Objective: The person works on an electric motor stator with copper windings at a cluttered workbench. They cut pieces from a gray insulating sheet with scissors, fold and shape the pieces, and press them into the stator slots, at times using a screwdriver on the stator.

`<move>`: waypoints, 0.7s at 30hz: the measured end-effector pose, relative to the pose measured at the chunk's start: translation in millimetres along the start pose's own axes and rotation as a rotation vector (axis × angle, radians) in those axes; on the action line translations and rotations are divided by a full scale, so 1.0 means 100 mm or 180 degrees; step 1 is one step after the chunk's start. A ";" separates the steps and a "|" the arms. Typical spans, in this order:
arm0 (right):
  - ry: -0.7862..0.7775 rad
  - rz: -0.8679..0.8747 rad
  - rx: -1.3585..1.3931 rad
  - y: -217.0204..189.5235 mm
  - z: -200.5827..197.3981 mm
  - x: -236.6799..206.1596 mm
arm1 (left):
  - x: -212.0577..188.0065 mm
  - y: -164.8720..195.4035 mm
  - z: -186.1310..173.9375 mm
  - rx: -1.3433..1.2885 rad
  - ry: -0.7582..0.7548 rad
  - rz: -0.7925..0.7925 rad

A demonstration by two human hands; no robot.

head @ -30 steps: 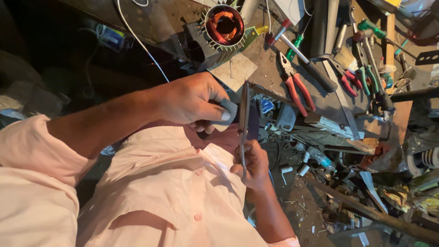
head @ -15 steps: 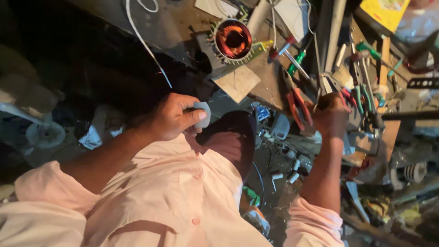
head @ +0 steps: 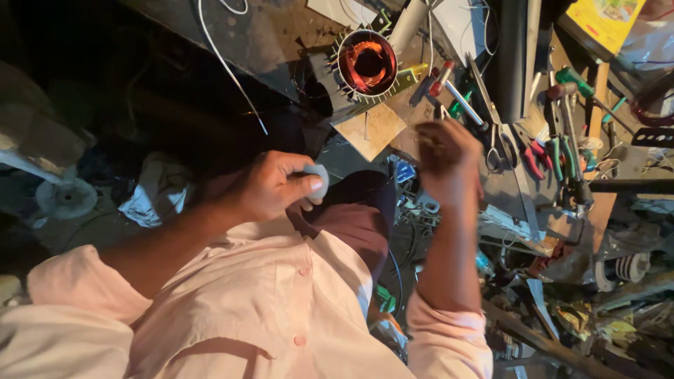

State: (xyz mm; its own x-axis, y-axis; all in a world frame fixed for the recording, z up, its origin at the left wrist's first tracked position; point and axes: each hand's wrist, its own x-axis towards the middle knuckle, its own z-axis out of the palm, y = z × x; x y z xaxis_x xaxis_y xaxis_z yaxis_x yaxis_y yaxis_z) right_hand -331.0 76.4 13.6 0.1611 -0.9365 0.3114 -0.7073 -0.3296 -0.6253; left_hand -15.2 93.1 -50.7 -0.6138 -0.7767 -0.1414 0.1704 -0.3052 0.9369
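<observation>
dim workshop, cluttered workbench (head: 281, 42), dark floor (head: 63, 91), warm light from above

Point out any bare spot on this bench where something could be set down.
One bare patch: the dark bench top left of the copper-wound coil, crossed only by a white cable. Right of the coil it is crowded: pliers, screwdrivers and scraps surround the right hand.

A single head-worn camera looks steeply down, close over the person's shirt front, toward the cluttered desk (head: 281, 42).
</observation>
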 end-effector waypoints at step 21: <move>-0.0358 -0.0832 -0.1011 -0.82 0.51 0.35 | -0.24 0.02 -0.15 0.0392 0.0164 0.0338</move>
State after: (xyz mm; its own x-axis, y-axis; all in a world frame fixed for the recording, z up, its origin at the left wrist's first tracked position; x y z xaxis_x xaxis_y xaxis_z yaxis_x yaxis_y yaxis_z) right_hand -232.1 64.9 38.9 0.4249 -0.8392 0.3394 -0.8067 -0.5211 -0.2787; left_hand 11.1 103.1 -50.3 -0.5566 -0.8291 -0.0527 0.1346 -0.1526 0.9791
